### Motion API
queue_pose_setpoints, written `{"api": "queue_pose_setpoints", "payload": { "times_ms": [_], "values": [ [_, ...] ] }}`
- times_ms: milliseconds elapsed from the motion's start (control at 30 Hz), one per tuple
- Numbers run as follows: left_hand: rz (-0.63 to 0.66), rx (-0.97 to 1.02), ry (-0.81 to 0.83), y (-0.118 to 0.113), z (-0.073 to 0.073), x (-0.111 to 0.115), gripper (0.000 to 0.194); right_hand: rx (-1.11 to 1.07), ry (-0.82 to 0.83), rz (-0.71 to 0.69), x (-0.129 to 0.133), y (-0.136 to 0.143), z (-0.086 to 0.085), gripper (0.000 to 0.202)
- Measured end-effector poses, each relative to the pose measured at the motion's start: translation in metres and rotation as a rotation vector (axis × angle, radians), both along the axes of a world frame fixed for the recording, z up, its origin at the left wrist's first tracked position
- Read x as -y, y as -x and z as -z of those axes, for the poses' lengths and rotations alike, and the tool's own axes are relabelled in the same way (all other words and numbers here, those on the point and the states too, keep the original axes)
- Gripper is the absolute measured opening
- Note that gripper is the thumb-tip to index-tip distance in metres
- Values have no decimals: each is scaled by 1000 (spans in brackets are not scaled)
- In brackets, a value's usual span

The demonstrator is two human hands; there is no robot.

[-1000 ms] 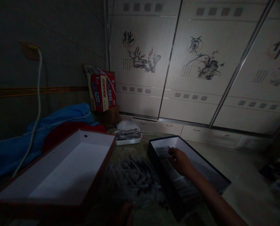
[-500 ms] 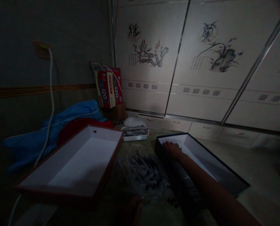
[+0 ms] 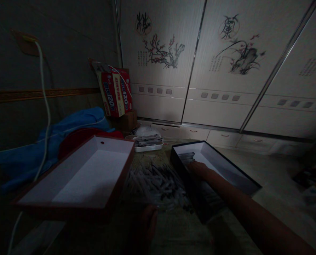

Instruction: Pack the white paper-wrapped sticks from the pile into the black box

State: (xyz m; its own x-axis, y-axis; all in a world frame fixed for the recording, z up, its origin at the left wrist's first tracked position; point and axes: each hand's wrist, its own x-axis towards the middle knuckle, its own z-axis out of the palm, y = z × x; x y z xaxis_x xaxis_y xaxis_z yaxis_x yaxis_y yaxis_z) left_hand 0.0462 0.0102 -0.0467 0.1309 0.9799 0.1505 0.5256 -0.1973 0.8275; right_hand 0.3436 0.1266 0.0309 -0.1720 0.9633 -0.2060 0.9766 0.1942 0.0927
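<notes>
My right hand (image 3: 199,167) reaches into a black box (image 3: 248,182) with a white inside and lies flat on a row of small pen-like sticks (image 3: 188,157) packed along its left wall. Whether it holds any of them is too dark to tell. My left hand (image 3: 144,225) shows as a dim shape at the near table edge, just in front of a loose heap of the same grey sticks (image 3: 158,182) on the table between two boxes. Its fingers cannot be made out.
An empty red-brown box (image 3: 75,177) with a white inside lies at the left. Behind stand a white tray of sticks (image 3: 148,143), a red carton (image 3: 115,92), blue cloth (image 3: 54,138) and a hanging white cable (image 3: 45,106). Painted wardrobe doors (image 3: 213,63) fill the back.
My right hand slid from the far end of the black box a little nearer along the row of sticks. The view shifted slightly; my left hand stays low at the near edge.
</notes>
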Motion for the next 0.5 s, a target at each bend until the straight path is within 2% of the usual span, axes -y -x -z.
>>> {"api": "queue_pose_setpoints", "payload": {
  "times_ms": [167,333,433,500],
  "values": [
    [7,22,13,-1,-3,0,35,-2,25,25,23,-13,-4,27],
    [18,30,33,0,-4,-3,38,-91,-87,91,49,-20,-11,25],
    [29,36,43,-1,-4,-4,38,-155,-241,185,61,-20,-28,25],
    [33,40,52,-2,-3,-5,39,-203,-384,251,71,-15,-48,25]
  ]
}}
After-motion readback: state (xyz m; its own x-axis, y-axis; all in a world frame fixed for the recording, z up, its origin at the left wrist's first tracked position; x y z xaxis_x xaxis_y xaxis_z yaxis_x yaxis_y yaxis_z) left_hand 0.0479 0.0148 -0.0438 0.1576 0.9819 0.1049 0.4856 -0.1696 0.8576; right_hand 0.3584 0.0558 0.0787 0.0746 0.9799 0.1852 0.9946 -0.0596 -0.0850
